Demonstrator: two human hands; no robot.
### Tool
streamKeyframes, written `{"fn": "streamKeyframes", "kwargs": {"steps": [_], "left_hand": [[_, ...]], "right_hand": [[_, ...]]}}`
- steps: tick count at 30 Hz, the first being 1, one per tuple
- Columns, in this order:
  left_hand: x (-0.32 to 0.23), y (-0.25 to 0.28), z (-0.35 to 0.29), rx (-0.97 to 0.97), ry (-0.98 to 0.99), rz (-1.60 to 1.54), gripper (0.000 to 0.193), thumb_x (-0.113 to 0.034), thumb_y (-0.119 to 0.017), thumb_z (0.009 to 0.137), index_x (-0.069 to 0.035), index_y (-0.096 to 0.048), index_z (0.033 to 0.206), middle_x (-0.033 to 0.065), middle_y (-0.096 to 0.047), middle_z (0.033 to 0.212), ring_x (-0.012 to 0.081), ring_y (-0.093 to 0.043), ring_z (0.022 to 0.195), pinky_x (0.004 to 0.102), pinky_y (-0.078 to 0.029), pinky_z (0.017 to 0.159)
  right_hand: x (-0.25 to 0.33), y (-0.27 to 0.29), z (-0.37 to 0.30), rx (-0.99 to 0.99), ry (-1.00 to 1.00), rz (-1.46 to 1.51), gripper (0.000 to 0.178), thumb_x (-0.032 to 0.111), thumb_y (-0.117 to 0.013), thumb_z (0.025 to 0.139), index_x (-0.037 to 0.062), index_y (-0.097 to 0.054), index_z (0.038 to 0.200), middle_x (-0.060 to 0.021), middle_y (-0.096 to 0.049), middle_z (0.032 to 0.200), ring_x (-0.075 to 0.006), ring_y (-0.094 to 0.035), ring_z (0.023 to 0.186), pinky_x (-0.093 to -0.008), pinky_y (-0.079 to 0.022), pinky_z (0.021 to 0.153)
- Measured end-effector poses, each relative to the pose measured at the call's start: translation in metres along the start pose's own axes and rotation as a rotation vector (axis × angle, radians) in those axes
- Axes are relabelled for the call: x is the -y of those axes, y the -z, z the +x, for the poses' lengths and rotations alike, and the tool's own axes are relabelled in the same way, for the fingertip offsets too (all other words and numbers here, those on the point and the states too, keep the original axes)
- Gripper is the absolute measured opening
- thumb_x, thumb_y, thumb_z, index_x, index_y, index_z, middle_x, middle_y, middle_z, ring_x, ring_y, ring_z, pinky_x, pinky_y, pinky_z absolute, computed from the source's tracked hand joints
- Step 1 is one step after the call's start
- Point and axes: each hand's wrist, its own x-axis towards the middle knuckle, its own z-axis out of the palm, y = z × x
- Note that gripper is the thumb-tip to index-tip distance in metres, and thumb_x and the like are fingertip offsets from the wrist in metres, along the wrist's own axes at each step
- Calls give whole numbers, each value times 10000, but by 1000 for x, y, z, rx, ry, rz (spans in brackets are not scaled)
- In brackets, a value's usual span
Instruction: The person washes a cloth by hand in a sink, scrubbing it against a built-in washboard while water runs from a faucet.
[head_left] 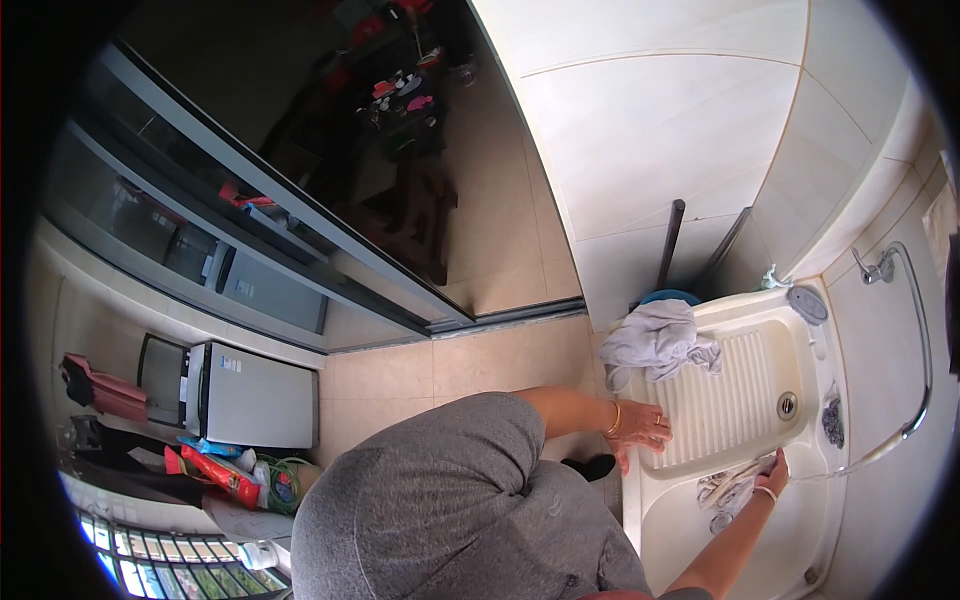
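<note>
My right hand (772, 474) is closed on a wet, pale patterned cloth (728, 487) in the deep basin (682, 530) of a cream laundry sink. Beside that hand, water (870, 458) streams from the curved metal faucet (925, 370). My left hand (640, 428) rests at the sink's near edge, next to the ribbed washboard (720, 395); its fingers are apart and it holds nothing. A crumpled light grey garment (660, 340) lies over the washboard's far left corner.
A scrub brush (808, 305) and a dark mesh scourer (832, 422) lie on the sink's rim. Dark handles (672, 245) stand behind it against the tiled wall. A grey-topped appliance (262, 395) stands at left, near sliding glass doors (300, 235).
</note>
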Motion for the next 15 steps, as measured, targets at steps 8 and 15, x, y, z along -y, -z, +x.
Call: {"fn": "streamKeyframes", "kwargs": {"steps": [8,15], "left_hand": [[13,2,24,-63,-43,-6,866,-813,-649,612,-130,-631,1143,101,-528,1210,278,-496,1178,420,-390,961],[6,-11,6,-108,-6,-15,869,-822,-645,591,-134,-619,1121,95,-523,1200,273,-494,1178,420,-388,944]], "right_hand": [[10,49,71,-382,-351,815,263,330,-571,957,142,-706,1081,-34,-703,1103,-187,-652,1026,-389,-505,943],[8,27,2,-142,-249,545,393,358,-563,965,118,-590,1276,-81,-630,1250,-273,-610,1133,-474,-478,990]]}}
